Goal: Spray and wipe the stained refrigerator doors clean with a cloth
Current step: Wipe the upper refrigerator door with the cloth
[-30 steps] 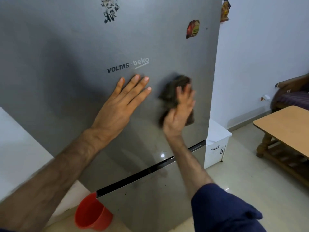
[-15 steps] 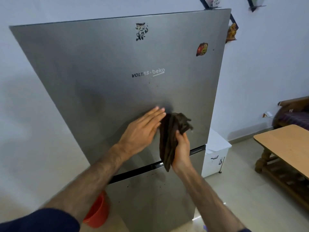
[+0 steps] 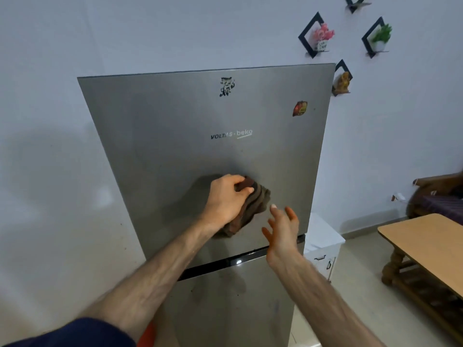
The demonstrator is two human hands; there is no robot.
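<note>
The grey steel refrigerator's upper door point(image 3: 175, 136) fills the middle of the head view, and the lower door point(image 3: 225, 309) shows dark specks below the black gap. My left hand point(image 3: 226, 199) grips a dark brown cloth point(image 3: 255, 201) and holds it against the lower part of the upper door. Just to the right of the cloth, my right hand point(image 3: 281, 229) hovers with fingers spread, holding nothing. A black sticker point(image 3: 226, 86) and a red magnet point(image 3: 300, 108) sit near the door's top. No spray bottle is in view.
A white cabinet point(image 3: 323, 244) stands right of the fridge, and a wooden table point(image 3: 426, 244) is at the right edge. A sofa point(image 3: 441, 196) is behind it. An orange bucket point(image 3: 149, 335) sits at the fridge's lower left. Wall shelves point(image 3: 318, 38) hang above.
The cloth has passed from my right hand to my left, which now grips it on the door. My right hand has let go and opened. The view has pulled back.
</note>
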